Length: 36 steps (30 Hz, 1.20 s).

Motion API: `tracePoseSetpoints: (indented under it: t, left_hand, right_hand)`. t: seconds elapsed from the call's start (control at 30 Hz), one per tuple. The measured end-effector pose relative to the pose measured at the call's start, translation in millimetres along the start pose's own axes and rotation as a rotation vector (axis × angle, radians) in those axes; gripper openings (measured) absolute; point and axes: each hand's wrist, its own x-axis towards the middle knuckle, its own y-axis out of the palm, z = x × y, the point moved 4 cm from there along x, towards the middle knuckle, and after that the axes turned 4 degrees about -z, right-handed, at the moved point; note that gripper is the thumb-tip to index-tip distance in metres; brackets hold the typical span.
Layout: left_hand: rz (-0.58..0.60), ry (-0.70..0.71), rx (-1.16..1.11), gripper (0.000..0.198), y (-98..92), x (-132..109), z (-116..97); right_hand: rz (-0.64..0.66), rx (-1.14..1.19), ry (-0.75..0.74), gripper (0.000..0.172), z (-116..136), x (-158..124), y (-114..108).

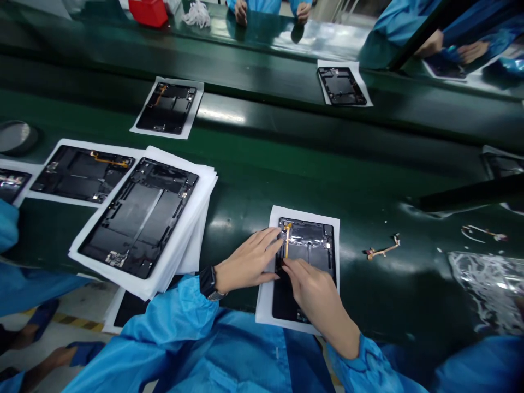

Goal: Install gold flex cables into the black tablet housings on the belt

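Note:
A black tablet back housing lies on a white sheet in front of me, with a thin orange flex cable running down its upper left part. My left hand, a black smartwatch on its wrist, comes in from the left with extended fingertips on the housing's upper left corner near the cable. My right hand covers the housing's lower part, its fingertips touching near the cable's lower end. The hands hide much of the housing's left side.
A dark green conveyor belt carries several black housings on white sheets, including a stacked pile at left. Loose flex cables and a transparent plastic bag lie at right. A co-worker's hands show across the belt.

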Motion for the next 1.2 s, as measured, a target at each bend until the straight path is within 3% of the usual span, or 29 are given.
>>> tracePoseSetpoints:
  t: [0.1, 0.2, 0.57, 0.7, 0.83, 1.0, 1.2]
  left_hand:
    - [0.006, -0.007, 0.019, 0.094, 2.6, 0, -1]
    - [0.005, -0.008, 0.022, 0.093, 3.5, 0, -1]
    - [0.030, -0.031, 0.017, 0.093, 5.9, 0, -1]
    - [0.031, -0.039, 0.010, 0.081, 5.8, 1, -1]
    - [0.032, -0.030, 0.036, 0.082, 6.8, -1, -1]
    - [-0.001, -0.022, 0.031, 0.091, 7.6, -2, -1]
    - [0.004, -0.032, 0.026, 0.089, 8.8, 0, -1]
  right_hand:
    - [-0.118, 0.178, 0.082, 0.020, -9, -10, -2]
    - [-0.172, 0.260, 0.099, 0.021, -9, -17, 1]
    - [-0.081, 0.046, -0.052, 0.027, 3, -3, 6]
    - [-0.062, -0.115, -0.109, 0.028, 19, 4, 8]
    - [-0.033, -0.112, -0.080, 0.026, 18, 6, 4]
    - [-0.101, -0.045, -0.034, 0.022, -2, -3, -4]
    - [-0.062, -0.133, -0.043, 0.023, 12, -1, 8]
